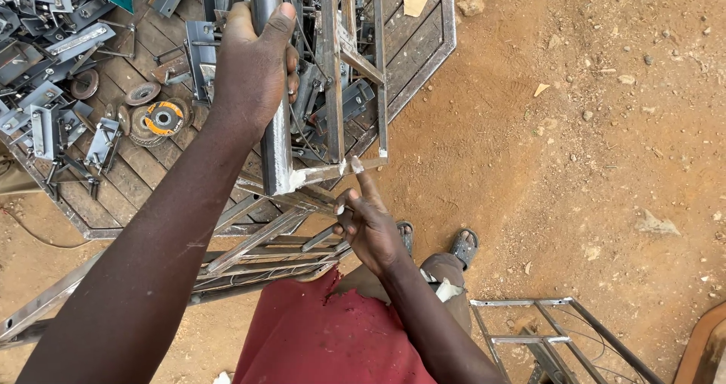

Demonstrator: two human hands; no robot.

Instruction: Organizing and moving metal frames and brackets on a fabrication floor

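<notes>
Over the wooden worktable (151,176): I stand at its edge with a welded steel frame (355,104) raised in front of me, above the scattered parts.
Left hand (253,70): wrapped shut around the frame's upright square tube (276,138), thumb up along it; I grip high, I judge, so the frame hangs plumb and does not swing.
Right hand (370,221): mostly open, forefinger stretched up to touch the frame's lower corner (355,166), holding nothing; it seems there to feel or steady the joint.
Frame: upright, its foot near the table's edge, resting against other steel frames (257,251) leaning below.
Table load: metal brackets (53,111) in heaps and grinding discs (162,118) lying flat beside them.
Ground: bare earth, another steel frame (544,331) near my sandalled feet (463,244).
</notes>
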